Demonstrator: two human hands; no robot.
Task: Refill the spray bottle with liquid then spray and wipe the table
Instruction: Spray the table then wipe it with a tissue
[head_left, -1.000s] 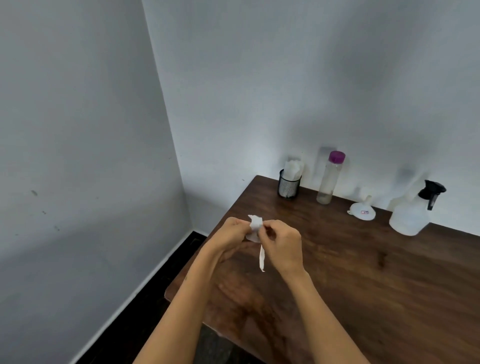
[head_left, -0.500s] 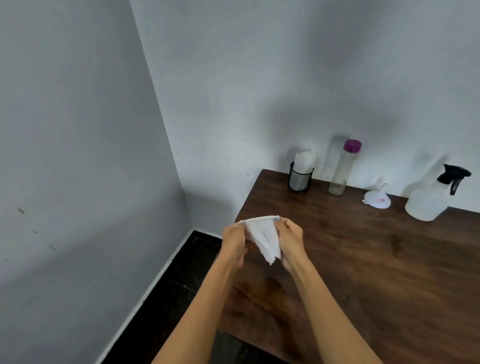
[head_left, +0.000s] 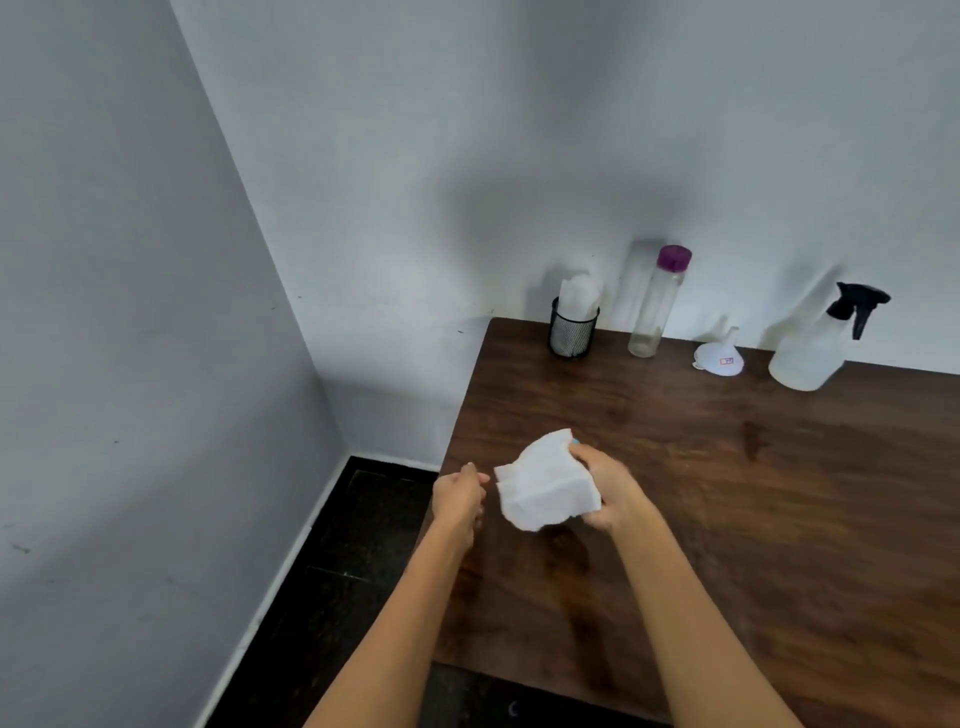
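My right hand (head_left: 610, 488) grips an unfolded white tissue (head_left: 545, 480) above the left part of the dark wooden table (head_left: 727, 519). My left hand (head_left: 460, 499) hovers just left of the tissue, fingers loosely curled, apart from it and holding nothing. A clear spray bottle (head_left: 815, 348) with a black trigger head stands at the back right by the wall. To its left a white funnel (head_left: 719, 356) lies upside down, and a tall clear bottle (head_left: 654, 306) with a purple cap holds a little liquid at its bottom.
A black mesh cup (head_left: 571, 332) stuffed with white tissues stands at the table's back left corner. Grey walls close in behind and on the left. Dark floor (head_left: 337, 571) shows beside the table's left edge.
The crumpled tissue held by both hands has been spread out. My left hand has let go and drawn left; my right hand keeps the tissue. The view has shifted left.
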